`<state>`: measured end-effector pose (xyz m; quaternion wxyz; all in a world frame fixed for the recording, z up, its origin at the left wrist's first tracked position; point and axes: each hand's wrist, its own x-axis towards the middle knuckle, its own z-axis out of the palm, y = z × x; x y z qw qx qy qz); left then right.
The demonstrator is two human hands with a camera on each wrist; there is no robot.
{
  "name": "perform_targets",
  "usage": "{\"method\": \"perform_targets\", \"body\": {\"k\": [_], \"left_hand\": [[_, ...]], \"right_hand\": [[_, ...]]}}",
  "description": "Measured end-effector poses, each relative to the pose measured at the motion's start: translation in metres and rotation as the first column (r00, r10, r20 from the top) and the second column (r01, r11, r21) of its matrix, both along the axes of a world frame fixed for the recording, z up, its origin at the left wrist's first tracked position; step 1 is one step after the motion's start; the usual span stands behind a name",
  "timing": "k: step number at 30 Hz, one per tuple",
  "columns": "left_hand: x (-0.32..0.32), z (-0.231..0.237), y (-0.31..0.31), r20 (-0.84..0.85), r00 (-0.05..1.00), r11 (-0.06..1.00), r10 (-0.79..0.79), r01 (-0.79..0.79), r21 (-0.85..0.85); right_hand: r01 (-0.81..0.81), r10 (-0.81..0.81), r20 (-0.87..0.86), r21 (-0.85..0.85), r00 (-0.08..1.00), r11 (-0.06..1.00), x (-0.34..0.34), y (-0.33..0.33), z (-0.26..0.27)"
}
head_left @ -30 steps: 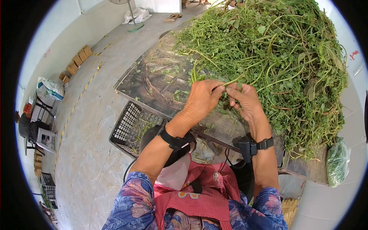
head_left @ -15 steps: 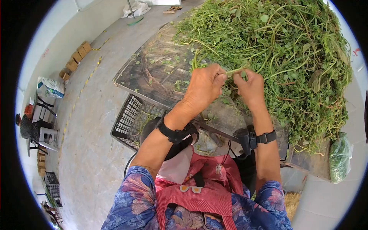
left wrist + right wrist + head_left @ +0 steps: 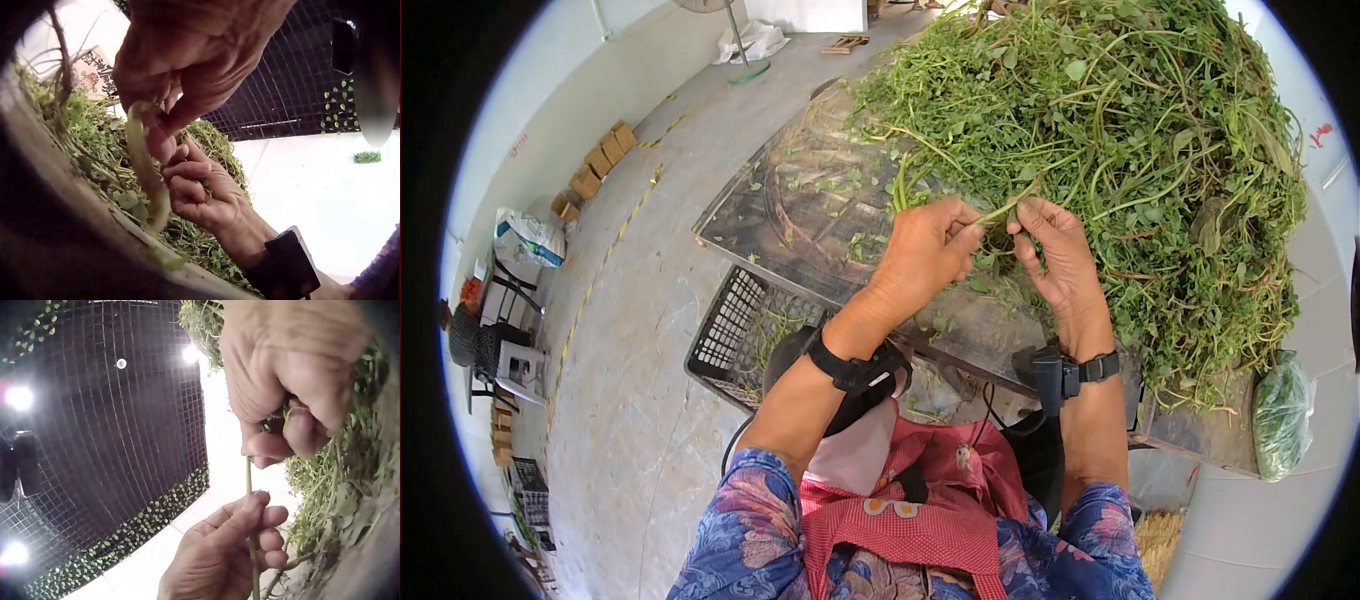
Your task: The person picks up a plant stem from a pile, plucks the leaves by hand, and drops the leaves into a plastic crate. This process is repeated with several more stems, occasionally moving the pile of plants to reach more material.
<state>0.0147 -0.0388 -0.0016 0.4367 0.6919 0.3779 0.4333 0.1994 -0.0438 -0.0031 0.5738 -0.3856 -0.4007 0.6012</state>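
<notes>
My left hand [image 3: 930,245] pinches a pale green stem [image 3: 1000,212] between thumb and fingers, over the near edge of the tabletop. A short way to its right, my right hand [image 3: 1060,255] pinches the other end of that stem with thumb and forefinger. In the right wrist view the stem [image 3: 249,478] runs straight between both hands' fingertips. Thicker stems [image 3: 900,185] stick out beyond the left hand, and one bent stem [image 3: 142,162] hangs below it in the left wrist view. A large heap of leafy green stems [image 3: 1100,130] lies just beyond the right hand.
The dark wooden tabletop [image 3: 800,210] has scattered leaf bits. A black plastic crate [image 3: 735,320] with stems stands below its left edge. A plastic bag of greens [image 3: 1282,415] lies at the right corner. Cardboard boxes [image 3: 600,158] line the left wall; a person [image 3: 468,330] sits far left.
The hands rose slightly with the stem, then came back down. My right hand has drawn a little to the right, so more stem shows between the fingertips than a second ago.
</notes>
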Motion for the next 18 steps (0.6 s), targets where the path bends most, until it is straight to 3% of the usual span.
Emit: {"method": "perform_targets", "body": {"k": [1,3,6,9,10,11,12,13,15,16,17,18], "left_hand": [[0.001,0.0,0.0,-0.01,1.0,0.999,-0.023,0.023,-0.032],[0.002,0.001,0.0,-0.019,0.999,0.997,-0.046,0.044,-0.064],[0.003,0.006,-0.001,0.069,0.995,0.993,-0.076,0.082,-0.089],[0.003,0.003,0.003,-0.036,0.999,0.997,-0.028,0.026,-0.068],[0.004,-0.002,0.005,-0.052,0.998,0.998,0.019,-0.016,0.058],[0.004,-0.006,0.006,-0.062,0.996,0.981,0.067,-0.055,0.184],[0.005,-0.006,0.006,-0.063,0.996,0.981,0.069,-0.056,0.185],[0.005,-0.005,0.005,0.0,0.997,0.985,0.074,-0.073,0.156],[0.005,-0.007,0.004,0.057,0.996,0.989,0.069,-0.076,0.123],[0.004,-0.008,0.007,0.092,0.995,0.997,0.044,-0.049,0.051],[0.003,-0.009,0.009,0.13,0.991,1.0,0.025,-0.023,-0.02],[0.003,-0.008,0.009,0.131,0.991,0.999,0.028,-0.026,-0.02]], "right_hand": [[0.002,-0.002,0.0,0.002,1.0,1.0,0.001,0.0,0.0],[0.002,-0.001,0.157,-0.008,0.988,1.0,-0.001,-0.001,0.0],[0.013,-0.016,0.278,0.014,0.96,1.0,-0.01,-0.003,0.003],[-0.003,-0.01,0.353,0.037,0.935,0.999,-0.01,-0.004,0.004],[-0.004,-0.009,0.353,0.037,0.936,0.999,-0.01,-0.004,0.002],[0.046,-0.097,0.471,0.119,0.877,0.992,-0.011,-0.002,-0.003],[0.084,-0.191,0.573,0.208,0.797,0.975,-0.011,0.0,-0.006],[0.083,-0.191,0.572,0.209,0.798,0.974,-0.011,0.002,-0.007],[0.251,-0.332,0.542,0.22,0.772,0.943,-0.01,0.004,-0.006],[0.232,-0.263,0.328,0.131,0.907,0.964,-0.008,0.0,0.0],[0.23,-0.262,0.331,0.134,0.906,0.964,-0.007,-0.002,0.005],[0.181,-0.185,0.138,0.043,0.973,0.983,-0.007,-0.003,0.008]]}}
